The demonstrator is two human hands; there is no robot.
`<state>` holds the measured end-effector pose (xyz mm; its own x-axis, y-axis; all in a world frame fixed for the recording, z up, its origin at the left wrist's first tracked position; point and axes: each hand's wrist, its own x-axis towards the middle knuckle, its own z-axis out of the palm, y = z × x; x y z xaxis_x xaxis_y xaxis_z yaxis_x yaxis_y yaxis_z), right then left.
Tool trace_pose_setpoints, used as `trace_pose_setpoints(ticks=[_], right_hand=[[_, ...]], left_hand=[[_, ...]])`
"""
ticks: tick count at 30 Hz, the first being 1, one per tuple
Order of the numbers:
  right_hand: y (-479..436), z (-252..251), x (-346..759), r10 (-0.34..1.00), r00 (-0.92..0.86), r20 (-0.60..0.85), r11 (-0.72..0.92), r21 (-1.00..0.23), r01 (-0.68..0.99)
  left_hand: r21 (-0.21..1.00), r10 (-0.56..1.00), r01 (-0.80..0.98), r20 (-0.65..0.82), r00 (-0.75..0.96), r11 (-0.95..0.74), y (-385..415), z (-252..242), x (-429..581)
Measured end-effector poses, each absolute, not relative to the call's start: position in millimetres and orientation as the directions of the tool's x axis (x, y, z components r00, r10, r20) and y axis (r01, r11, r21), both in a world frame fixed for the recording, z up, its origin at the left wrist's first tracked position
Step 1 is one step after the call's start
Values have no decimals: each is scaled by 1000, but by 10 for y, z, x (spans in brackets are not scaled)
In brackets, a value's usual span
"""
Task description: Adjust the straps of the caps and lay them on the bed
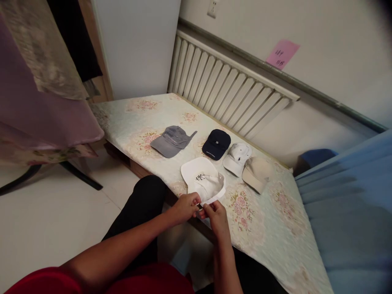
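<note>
A white CK cap [200, 176] is held at the near edge of the flower-printed cover [260, 230], its brim directed toward eleven o'clock. By the left hand [185, 208] and the right hand [218, 217], the cap's rim is gripped at six o'clock, the fingertips closed and brought together around a small dark piece [200, 206], which may be part of the closure, though it is mostly covered by the fingers. From this cap, a grey cap [170, 141] is found at about eleven o'clock, a navy cap [216, 143] at one, a white cap with a dark emblem [237, 157] at two, and a beige cap [256, 173] at three, placed just beside the emblem cap.
</note>
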<state>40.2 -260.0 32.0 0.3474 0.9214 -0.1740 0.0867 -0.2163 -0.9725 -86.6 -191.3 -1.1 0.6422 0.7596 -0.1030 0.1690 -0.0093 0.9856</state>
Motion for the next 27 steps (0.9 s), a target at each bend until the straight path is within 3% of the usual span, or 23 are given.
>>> trace_pose_setpoints(ticks=[9, 16, 27], right_hand=[[-2603, 350, 353, 918, 352, -180, -228, -969, 97], [-2594, 283, 420, 913, 359, -193, -219, -975, 33], [-2623, 204, 486, 936, 275, -218, -213, -976, -51]], left_hand=[[987, 752, 163, -99, 651, -11, -1913, -47, -858], [976, 725, 185, -47, 687, -112, -1908, 37, -917], [984, 752, 139, -8, 659, -111, -1936, 8, -928]])
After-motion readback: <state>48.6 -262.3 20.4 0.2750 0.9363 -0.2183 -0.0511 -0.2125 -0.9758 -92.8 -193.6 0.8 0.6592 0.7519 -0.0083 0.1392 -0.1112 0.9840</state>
